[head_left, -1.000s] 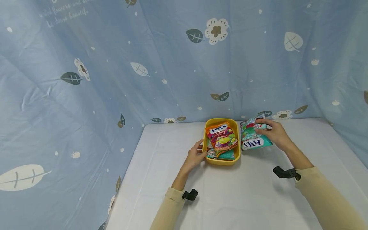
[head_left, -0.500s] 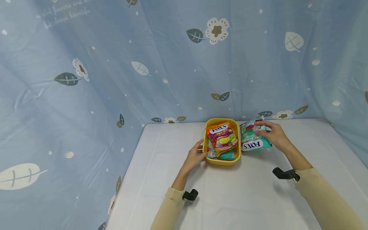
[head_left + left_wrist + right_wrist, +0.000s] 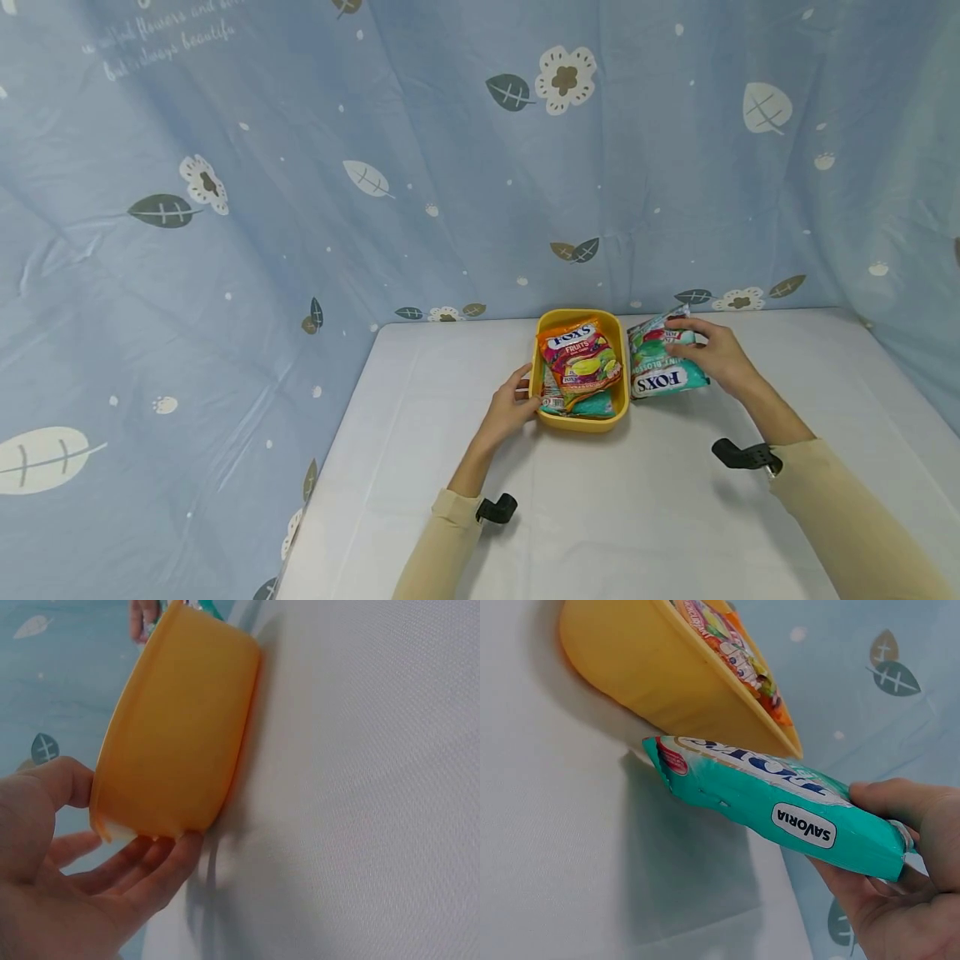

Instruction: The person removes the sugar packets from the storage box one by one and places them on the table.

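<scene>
A yellow plastic tub (image 3: 619, 410) (image 3: 176, 742) (image 3: 622, 656) stands on the white table and holds an orange Fox's Fruits candy bag (image 3: 580, 359) (image 3: 731, 652) over another bag. My left hand (image 3: 510, 407) (image 3: 90, 855) grips the tub's left side, thumb over the rim and fingers under the wall. My right hand (image 3: 712, 350) (image 3: 900, 855) grips a teal Fox's candy bag (image 3: 660, 362) (image 3: 780, 806) just right of the tub, lifted a little off the table.
The white table (image 3: 615, 517) stretches toward me. A blue curtain with leaf and flower prints (image 3: 375, 167) hangs behind and to the left. Black wrist mounts (image 3: 495, 507) show on both sleeves.
The teal bag in my right hand has shifted very slightly; the left hand and the tub stay as they were.
</scene>
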Available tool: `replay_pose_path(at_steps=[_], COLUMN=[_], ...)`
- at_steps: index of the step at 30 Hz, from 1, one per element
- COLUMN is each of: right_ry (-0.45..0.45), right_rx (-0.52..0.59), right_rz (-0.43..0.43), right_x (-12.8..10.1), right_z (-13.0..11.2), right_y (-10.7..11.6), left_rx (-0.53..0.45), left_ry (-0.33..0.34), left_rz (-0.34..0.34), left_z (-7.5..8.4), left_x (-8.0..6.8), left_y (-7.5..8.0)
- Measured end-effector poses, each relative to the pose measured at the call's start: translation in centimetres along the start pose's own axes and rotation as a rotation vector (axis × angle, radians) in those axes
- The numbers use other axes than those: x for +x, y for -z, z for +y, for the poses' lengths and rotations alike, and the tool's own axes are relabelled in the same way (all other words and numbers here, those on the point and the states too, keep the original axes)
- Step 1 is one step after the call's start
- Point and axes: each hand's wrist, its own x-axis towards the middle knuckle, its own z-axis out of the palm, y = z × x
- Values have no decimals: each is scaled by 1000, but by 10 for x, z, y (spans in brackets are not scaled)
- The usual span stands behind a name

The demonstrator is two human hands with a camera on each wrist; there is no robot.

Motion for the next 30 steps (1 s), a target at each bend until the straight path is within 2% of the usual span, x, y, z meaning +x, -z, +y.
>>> replay_pose_path(at_steps=[30], right_ry=[-24], right_rx=[2], right_rz=[-3], right_x=[1], right_z=[15], right_y=[-6], left_rx=[8], left_ry=[-2], left_rz=[10], left_z=[-3], left_x=[0], left_y=[-1])
